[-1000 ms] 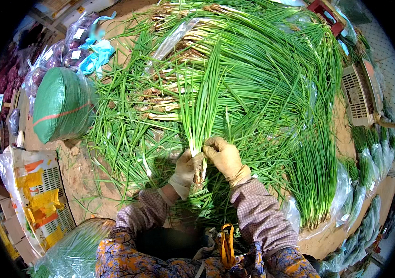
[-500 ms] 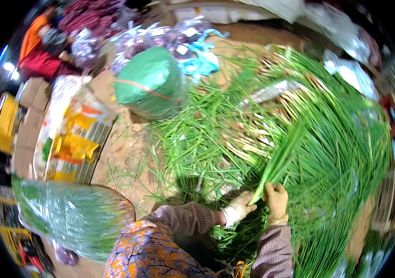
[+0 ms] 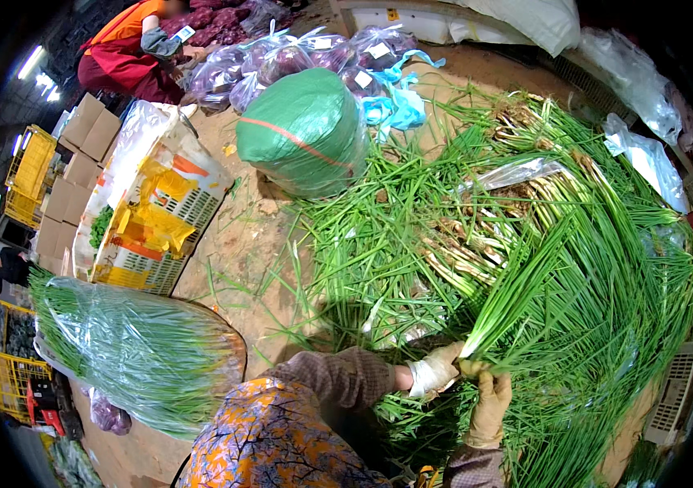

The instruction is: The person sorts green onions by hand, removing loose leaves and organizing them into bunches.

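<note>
A small bunch of scallions (image 3: 502, 313) slants up and to the right, its pale ends at my hands. My left hand (image 3: 437, 369), in a whitish glove, is closed around the pale ends. Just right of it my right hand (image 3: 488, 404), in a tan glove, has its fingers bent in a pinch close below the bunch. Blurred green scallion leaves (image 3: 512, 359) stick out at its fingertips. Under and around both hands spreads a large heap of scallions (image 3: 606, 325), with loose trimmed leaves (image 3: 362, 236) to the left.
A round green plastic-wrapped bundle (image 3: 301, 134) stands beyond the leaves. To the left are a yellow-and-white crate (image 3: 155, 220) and a plastic-wrapped scallion bundle (image 3: 135, 350). Bags of purple produce (image 3: 314, 53) lie at the back, near another person (image 3: 131, 53) bending at far left.
My right hand has moved down from beside the bunch to below its pale ends. The left hand still holds the bunch. The view has shifted, and the other person appears further right.
</note>
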Demonstrator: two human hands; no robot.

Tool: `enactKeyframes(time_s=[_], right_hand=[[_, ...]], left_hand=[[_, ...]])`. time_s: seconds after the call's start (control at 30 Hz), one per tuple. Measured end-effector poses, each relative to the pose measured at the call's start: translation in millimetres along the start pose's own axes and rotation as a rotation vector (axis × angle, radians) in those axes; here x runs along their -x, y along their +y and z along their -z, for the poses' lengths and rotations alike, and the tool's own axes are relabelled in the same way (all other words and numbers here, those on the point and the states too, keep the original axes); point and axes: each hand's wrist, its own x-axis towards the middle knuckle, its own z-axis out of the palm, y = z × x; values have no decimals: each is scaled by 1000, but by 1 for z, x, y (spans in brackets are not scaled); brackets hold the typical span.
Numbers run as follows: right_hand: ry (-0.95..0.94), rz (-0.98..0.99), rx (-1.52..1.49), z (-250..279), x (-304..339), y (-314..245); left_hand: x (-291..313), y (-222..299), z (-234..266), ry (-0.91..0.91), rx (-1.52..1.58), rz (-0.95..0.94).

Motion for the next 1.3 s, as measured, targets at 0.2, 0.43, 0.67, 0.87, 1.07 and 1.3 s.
enactKeyframes(time_s=[0.2, 0.43, 0.67, 0.87, 1.07, 1.3], right_hand=[[62, 42, -186, 8, 22, -6], [294, -118, -364, 23, 66, -2], [94, -260, 672, 79, 40, 24], [-88, -192, 926, -13, -37, -8], [-250, -312, 589, -5, -8, -25], [-562, -125, 353, 19, 30, -40]], left_hand=[[-5, -1, -10, -62, 4, -143], [3, 3, 14, 109, -78, 44], [11, 25, 10, 59, 139, 314], [22, 34, 28, -12, 449, 374], [6, 32, 28, 37, 268, 270], [8, 38, 20, -55, 229, 360]])
